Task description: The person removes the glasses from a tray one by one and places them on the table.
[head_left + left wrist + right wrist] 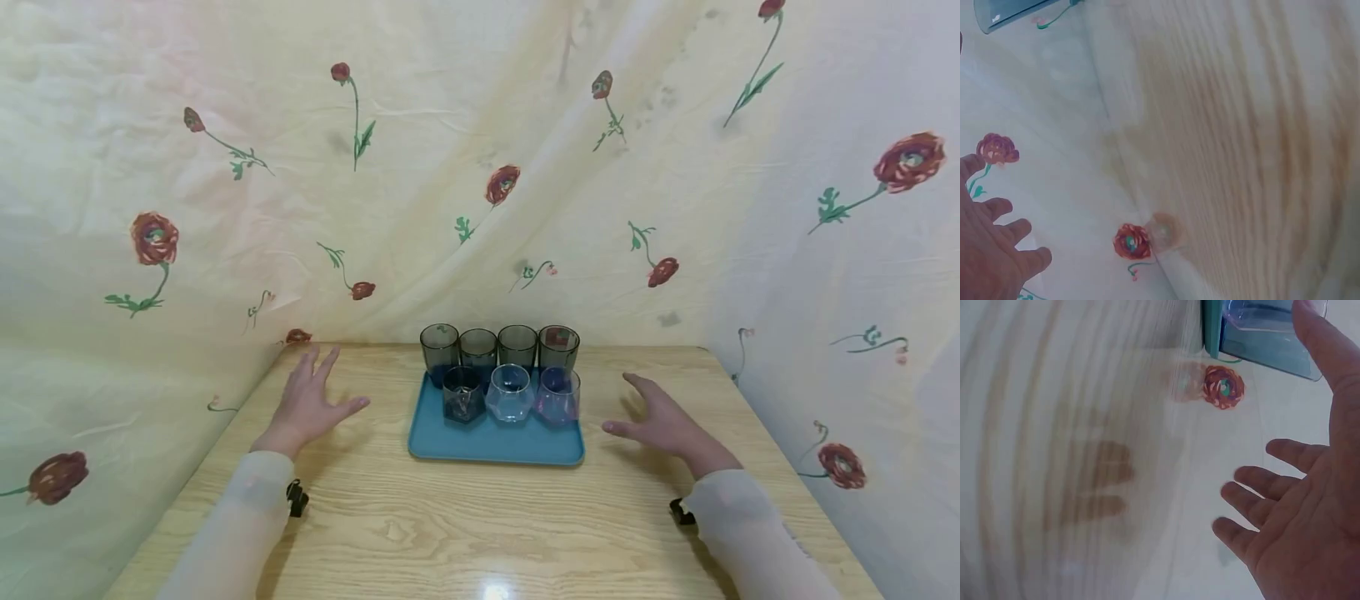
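A blue tray [495, 446] lies on the table, with glasses standing on it. Tall smoky glasses [517, 346] form the back row. In front are three short faceted ones: a dark grey glass [462, 398], a clear glass [511, 396] and a pinkish glass [558, 402]. My left hand [306, 404] is held left of the tray, fingers spread, touching no glass. On the other side my right hand [663, 421] is spread too, apart from the tray and holding nothing. In the right wrist view its palm [1310, 506] shows beside the tray's edge [1212, 328].
The wood-grain table [480, 525] stretches in front of the tray and to both sides. A flowered cloth [420, 208] hangs close behind the glasses and along both sides. Each wrist carries a small black device, such as the left wrist device [297, 498].
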Demonstrator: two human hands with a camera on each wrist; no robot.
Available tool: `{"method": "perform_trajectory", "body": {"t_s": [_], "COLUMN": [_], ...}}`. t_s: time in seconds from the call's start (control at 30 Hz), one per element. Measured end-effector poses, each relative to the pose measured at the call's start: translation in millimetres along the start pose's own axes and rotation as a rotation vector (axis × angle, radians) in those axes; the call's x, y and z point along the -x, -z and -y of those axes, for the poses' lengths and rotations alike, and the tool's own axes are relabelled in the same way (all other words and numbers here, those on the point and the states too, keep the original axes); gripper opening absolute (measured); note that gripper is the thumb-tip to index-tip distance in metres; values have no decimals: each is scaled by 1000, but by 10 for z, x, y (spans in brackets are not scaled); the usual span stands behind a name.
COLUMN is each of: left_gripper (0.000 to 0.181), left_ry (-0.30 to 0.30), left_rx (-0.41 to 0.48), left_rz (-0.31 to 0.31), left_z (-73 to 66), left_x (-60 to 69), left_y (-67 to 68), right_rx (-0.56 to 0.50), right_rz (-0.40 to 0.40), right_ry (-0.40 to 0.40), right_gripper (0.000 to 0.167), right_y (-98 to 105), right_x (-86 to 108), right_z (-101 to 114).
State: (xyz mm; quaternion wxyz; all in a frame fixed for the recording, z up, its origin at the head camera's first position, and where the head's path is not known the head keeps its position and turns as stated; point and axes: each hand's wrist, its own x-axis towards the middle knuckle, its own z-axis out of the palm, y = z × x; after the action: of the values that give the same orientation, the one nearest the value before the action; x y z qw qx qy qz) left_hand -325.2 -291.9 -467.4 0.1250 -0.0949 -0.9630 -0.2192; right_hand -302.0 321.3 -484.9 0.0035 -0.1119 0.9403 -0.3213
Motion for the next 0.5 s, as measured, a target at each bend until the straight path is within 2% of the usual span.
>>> {"method": "perform_trajectory", "body": {"t_s": [0.13,0.5], "left_gripper": [120,117], "left_ry": [31,32], "left_rx": [38,110], "left_rz": [22,29], "left_z": [-47,-213], "left_x": [-25,-106], "left_y": [-8,-122], "right_rx": [-19,-45], "right_rz": [14,28], "right_ry": [-2,23], "right_gripper": [109,96], "right_y": [-65,-218], "right_x": [-2,-18], "right_z": [21,103]}}
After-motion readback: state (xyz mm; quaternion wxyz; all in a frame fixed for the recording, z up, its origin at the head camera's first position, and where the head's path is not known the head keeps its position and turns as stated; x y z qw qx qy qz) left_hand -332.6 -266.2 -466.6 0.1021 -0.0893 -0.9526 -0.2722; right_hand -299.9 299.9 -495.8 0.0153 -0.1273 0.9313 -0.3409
